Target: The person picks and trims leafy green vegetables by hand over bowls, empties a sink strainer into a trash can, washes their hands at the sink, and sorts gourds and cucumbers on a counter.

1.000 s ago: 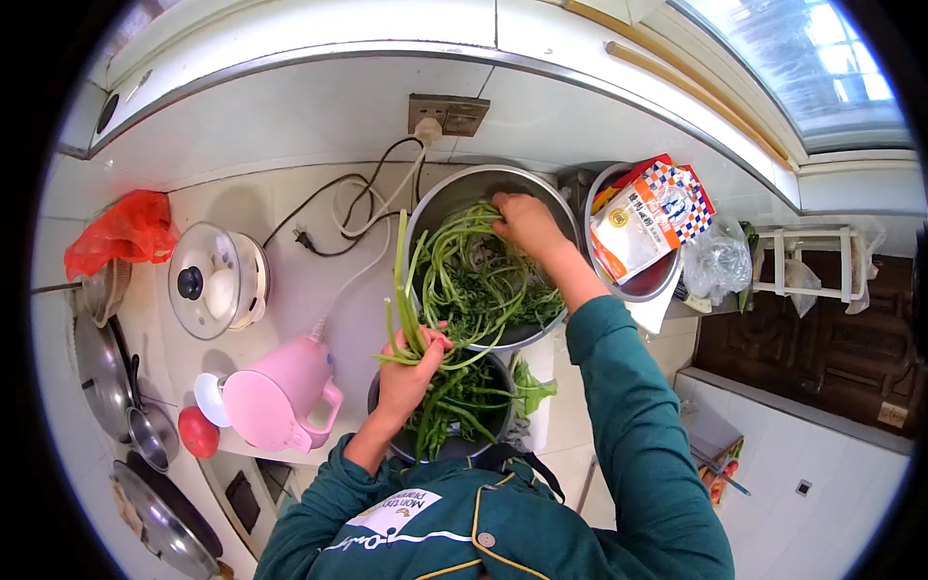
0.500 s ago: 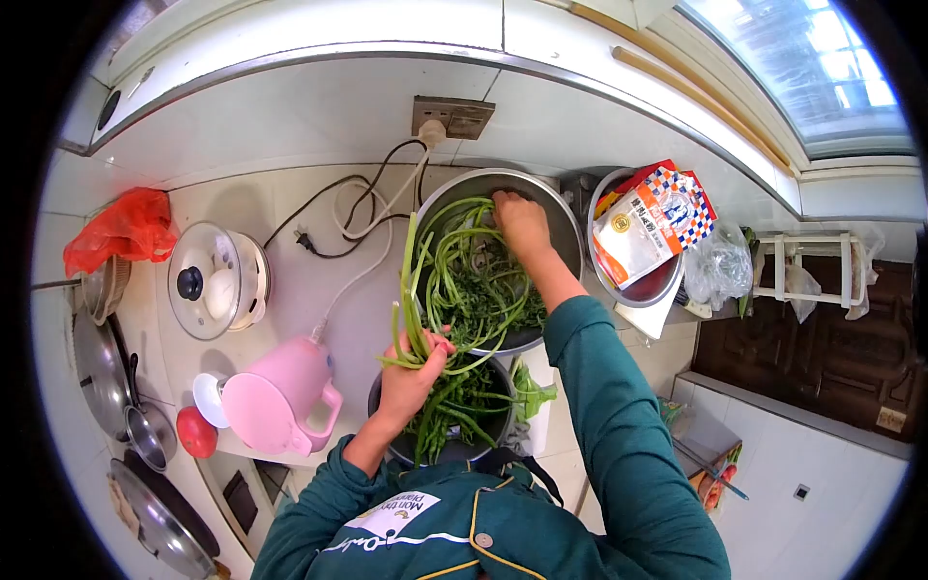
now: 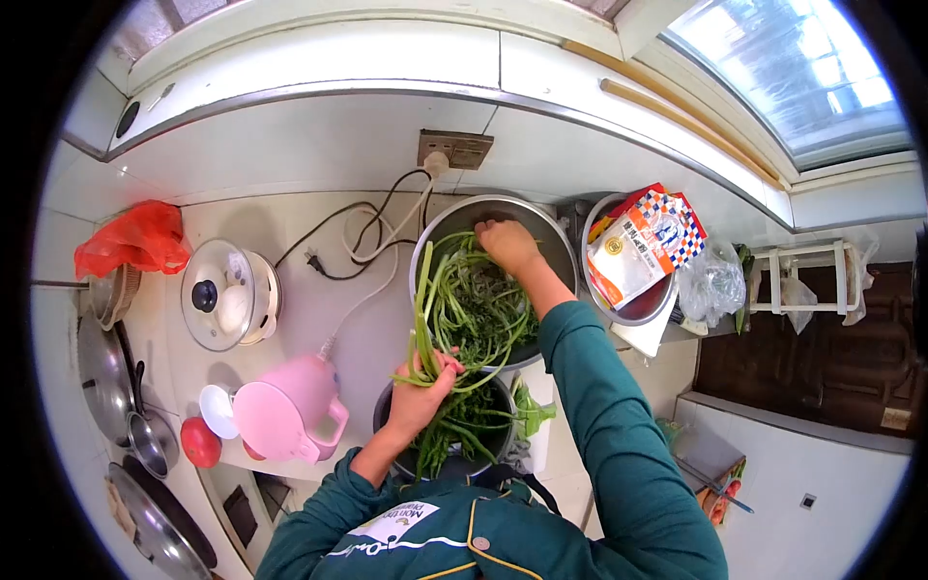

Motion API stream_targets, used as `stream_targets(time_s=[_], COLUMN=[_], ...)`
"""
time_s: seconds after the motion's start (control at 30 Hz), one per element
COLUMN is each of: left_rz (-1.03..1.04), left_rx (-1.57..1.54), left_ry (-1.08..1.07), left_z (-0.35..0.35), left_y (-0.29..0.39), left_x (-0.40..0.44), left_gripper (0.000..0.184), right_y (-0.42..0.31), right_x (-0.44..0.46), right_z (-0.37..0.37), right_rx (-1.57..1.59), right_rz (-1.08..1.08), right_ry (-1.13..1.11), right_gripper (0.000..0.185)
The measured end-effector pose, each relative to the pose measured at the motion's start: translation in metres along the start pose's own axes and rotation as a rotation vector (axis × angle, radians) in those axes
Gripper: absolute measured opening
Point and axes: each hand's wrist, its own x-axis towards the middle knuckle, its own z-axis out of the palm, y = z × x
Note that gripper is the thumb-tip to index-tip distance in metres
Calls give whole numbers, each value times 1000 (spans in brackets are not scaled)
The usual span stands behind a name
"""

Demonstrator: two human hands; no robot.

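Note:
Long-stemmed leafy greens point(image 3: 459, 295) lie tangled in a large metal basin point(image 3: 556, 246). My left hand point(image 3: 418, 401) is closed around a bunch of their stems at the basin's near left edge, with cut ends sticking up past the fingers. My right hand point(image 3: 509, 246) reaches into the far side of the basin. Its fingers are curled down at the stem ends, and what they pinch is hidden. Just below stands a smaller dark bowl point(image 3: 384, 411) holding more greens point(image 3: 469, 422), partly under my left hand.
A pink electric kettle point(image 3: 280, 411) and a glass-lidded cooker point(image 3: 222, 295) stand to the left, with cables point(image 3: 362, 246) running to a wall socket point(image 3: 454, 150). At right, another basin point(image 3: 592, 290) holds packets point(image 3: 638, 242). A plastic bag point(image 3: 713, 280) lies beyond it.
My head view has shifted slightly, so the counter appears lower. The left hand's stems have sunk closer to the basin, and my right hand has moved a little left along its far side.

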Motion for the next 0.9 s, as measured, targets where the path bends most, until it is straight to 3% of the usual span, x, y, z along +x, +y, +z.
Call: stream_targets(time_s=[0.4, 0.53, 0.67, 0.9], left_rz=[-20, -31, -44, 107], left_rx=[24, 10, 61, 191], left_ry=[15, 50, 38, 24], left_z=[-7, -7, -3, -7], left_y=[-5, -2, 6, -1], left_x=[2, 3, 1, 5], left_gripper=[9, 9, 13, 11], right_y=[8, 9, 5, 1], right_x=[0, -24, -58, -116], right_z=[-3, -69, -134, -221], right_rx=[124, 9, -193, -222], right_rz=[118, 112, 93, 300], right_ry=[-64, -39, 169, 269], right_gripper=[16, 13, 6, 8])
